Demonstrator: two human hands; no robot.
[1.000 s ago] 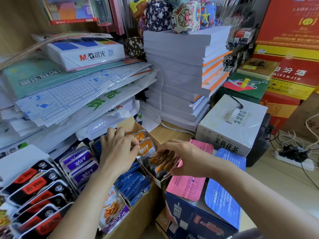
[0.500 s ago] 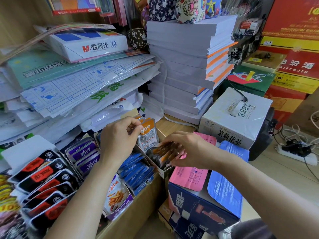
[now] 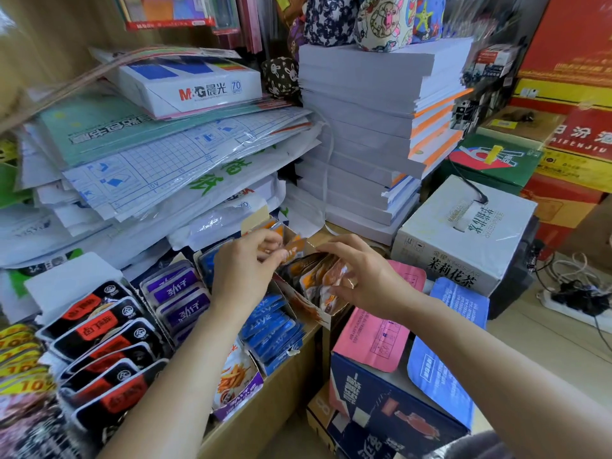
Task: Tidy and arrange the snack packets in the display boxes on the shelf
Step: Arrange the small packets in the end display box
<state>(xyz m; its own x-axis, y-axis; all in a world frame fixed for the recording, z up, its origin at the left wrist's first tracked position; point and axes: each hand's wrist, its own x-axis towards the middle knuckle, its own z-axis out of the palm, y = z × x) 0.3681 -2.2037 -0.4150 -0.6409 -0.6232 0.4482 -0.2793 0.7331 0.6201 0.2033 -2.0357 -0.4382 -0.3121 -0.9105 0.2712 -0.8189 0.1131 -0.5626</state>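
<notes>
Just below the centre of the frame, both hands work at the back end of a cardboard display box point(image 3: 313, 314) that sits on the wooden shelf point(image 3: 265, 409). The left hand point(image 3: 245, 270) pinches the top of one orange packet point(image 3: 294, 249) between thumb and forefinger, standing it upright against the box's rear wall. Just to its right, and not touching it, the right hand point(image 3: 367, 279) curls over a bunch point(image 3: 319, 276) of the same orange packets, with the fingers across their tops and the thumb at their lower side; the bunch leans in the box. Left of this box lie rows of blue packets point(image 3: 271, 323), then purple packets point(image 3: 180, 293), then black-and-red packets point(image 3: 99, 339) toward the lower left of the frame. A fries packet point(image 3: 235, 376) stands at the shelf's front edge below the blue ones. Behind the boxes, at centre left, plastic-wrapped sheets are heaped with a paper ream point(image 3: 195, 81) on top, and a tall paper stack point(image 3: 364, 127) rises at upper centre. At right of centre stands a white carton point(image 3: 463, 233). Below it is a dark blue carton with a pink flap point(image 3: 374, 336) and a blue flap point(image 3: 443, 359) open. A power strip point(image 3: 576, 304) lies on the floor at the right edge.
</notes>
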